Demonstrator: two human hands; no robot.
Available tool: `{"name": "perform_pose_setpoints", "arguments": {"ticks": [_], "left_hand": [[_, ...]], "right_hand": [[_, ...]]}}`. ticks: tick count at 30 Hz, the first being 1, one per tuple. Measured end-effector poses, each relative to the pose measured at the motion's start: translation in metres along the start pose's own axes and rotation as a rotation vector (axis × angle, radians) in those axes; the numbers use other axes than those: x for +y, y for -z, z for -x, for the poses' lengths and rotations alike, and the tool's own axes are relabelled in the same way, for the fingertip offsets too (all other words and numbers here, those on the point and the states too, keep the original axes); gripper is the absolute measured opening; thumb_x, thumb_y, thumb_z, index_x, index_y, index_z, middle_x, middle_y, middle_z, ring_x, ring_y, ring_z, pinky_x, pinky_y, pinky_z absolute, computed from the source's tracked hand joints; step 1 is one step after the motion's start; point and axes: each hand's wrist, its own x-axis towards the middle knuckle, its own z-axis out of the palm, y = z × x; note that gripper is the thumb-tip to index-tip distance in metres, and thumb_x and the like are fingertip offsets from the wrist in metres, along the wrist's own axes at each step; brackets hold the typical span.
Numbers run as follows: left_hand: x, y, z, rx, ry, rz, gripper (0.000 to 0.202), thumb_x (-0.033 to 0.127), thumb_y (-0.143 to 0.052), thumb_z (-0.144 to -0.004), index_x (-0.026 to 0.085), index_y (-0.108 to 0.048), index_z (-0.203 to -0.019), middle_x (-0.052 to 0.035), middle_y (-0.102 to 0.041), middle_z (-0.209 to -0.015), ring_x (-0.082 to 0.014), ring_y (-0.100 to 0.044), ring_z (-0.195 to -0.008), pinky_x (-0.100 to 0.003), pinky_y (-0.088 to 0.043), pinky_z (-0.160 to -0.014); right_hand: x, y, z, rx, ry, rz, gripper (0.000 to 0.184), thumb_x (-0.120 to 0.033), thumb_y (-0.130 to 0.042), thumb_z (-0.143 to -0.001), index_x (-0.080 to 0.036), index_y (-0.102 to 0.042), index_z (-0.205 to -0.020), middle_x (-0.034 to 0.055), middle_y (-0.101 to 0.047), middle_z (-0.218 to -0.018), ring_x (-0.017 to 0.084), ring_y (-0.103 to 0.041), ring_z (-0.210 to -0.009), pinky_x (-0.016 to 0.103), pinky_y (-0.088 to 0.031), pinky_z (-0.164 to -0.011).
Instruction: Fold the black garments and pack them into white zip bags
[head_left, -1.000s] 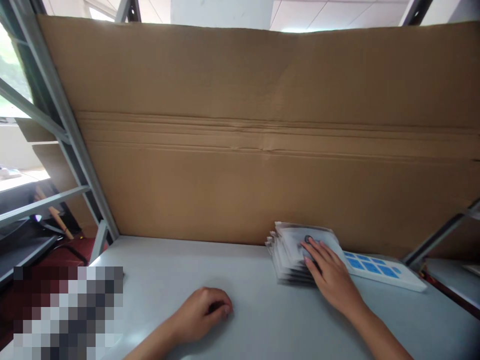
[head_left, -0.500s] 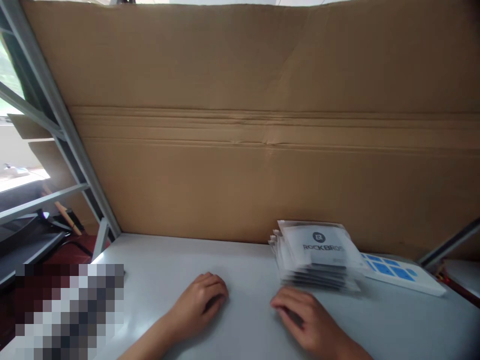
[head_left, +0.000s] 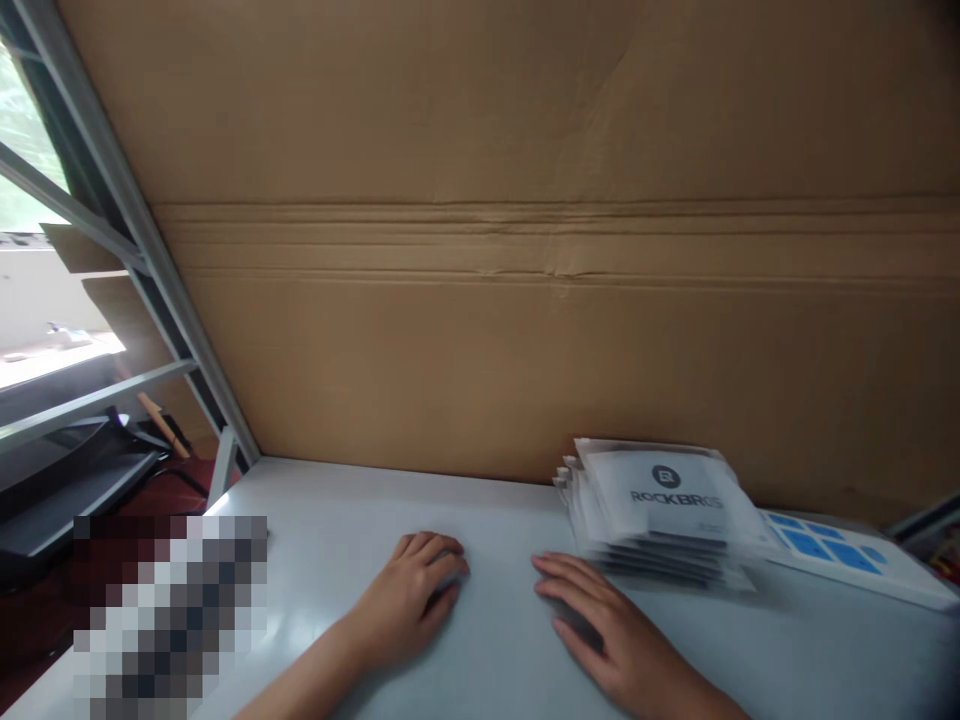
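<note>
My left hand (head_left: 411,592) rests palm down on the pale grey table (head_left: 322,520), its fingers loosely curled under and holding nothing. My right hand (head_left: 600,625) lies flat beside it, fingers stretched out toward the back, empty. Just beyond the right hand, by the cardboard, sits a stack of clear plastic packets (head_left: 664,510) printed with a dark round logo and lettering. The hand is a short way in front of the stack and does not touch it.
A large sheet of brown cardboard (head_left: 525,250) stands along the back of the table. A white card with blue squares (head_left: 847,560) lies to the right of the stack. Grey metal shelf posts (head_left: 127,220) rise at the left, with dark trays below.
My right hand came off the top of the packet stack and drew back to lie flat on the table beside the left hand. The view tilted down and shifted a little.
</note>
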Motion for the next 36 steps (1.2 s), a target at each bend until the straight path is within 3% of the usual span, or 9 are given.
{"name": "perform_pose_setpoints", "arguments": {"ticks": [8,14,21,28,36], "left_hand": [[-0.001,0.000,0.000,0.005,-0.001,-0.005,0.026,0.010,-0.054,-0.088,0.022,-0.066,-0.107,-0.0078,-0.067,-0.119,-0.0273,-0.058,-0.111,-0.042,-0.043,-0.100],[0.000,0.000,-0.001,-0.015,0.006,-0.010,0.026,0.009,-0.053,-0.089,0.021,-0.065,-0.108,-0.0087,-0.066,-0.121,-0.0276,-0.058,-0.111,-0.043,-0.043,-0.100],[-0.003,-0.001,-0.001,0.000,-0.009,-0.027,0.027,0.008,-0.053,-0.088,0.023,-0.064,-0.108,-0.0073,-0.066,-0.120,-0.0274,-0.059,-0.111,-0.043,-0.045,-0.098],[-0.003,-0.001,0.000,0.036,-0.022,-0.026,0.027,0.008,-0.055,-0.087,0.023,-0.065,-0.107,-0.0060,-0.068,-0.117,-0.0258,-0.060,-0.109,-0.041,-0.046,-0.097],[-0.003,-0.001,-0.001,-0.004,0.005,-0.028,0.026,0.008,-0.055,-0.088,0.022,-0.064,-0.108,-0.0072,-0.067,-0.120,-0.0271,-0.059,-0.111,-0.043,-0.045,-0.098]], "right_hand": [[-0.012,0.005,-0.001,-0.043,0.008,-0.054,0.033,-0.027,-0.058,-0.092,-0.025,-0.072,-0.122,0.0092,-0.060,-0.144,0.033,-0.052,-0.137,0.053,-0.045,-0.113],[-0.012,0.003,0.000,-0.002,0.024,-0.105,0.033,-0.025,-0.063,-0.090,-0.026,-0.073,-0.121,0.0090,-0.062,-0.142,0.033,-0.054,-0.135,0.052,-0.047,-0.111],[-0.016,0.008,-0.003,-0.159,-0.052,-0.026,0.035,-0.032,-0.056,-0.096,-0.021,-0.068,-0.127,0.0113,-0.054,-0.150,0.032,-0.045,-0.142,0.055,-0.036,-0.118],[-0.016,0.008,-0.003,-0.121,-0.028,-0.064,0.033,-0.031,-0.058,-0.094,-0.022,-0.069,-0.124,0.0120,-0.056,-0.148,0.032,-0.047,-0.141,0.056,-0.038,-0.117],[-0.013,0.005,-0.002,-0.106,-0.016,-0.050,0.033,-0.030,-0.058,-0.094,-0.022,-0.069,-0.124,0.0118,-0.057,-0.147,0.032,-0.047,-0.140,0.054,-0.039,-0.116]]}}
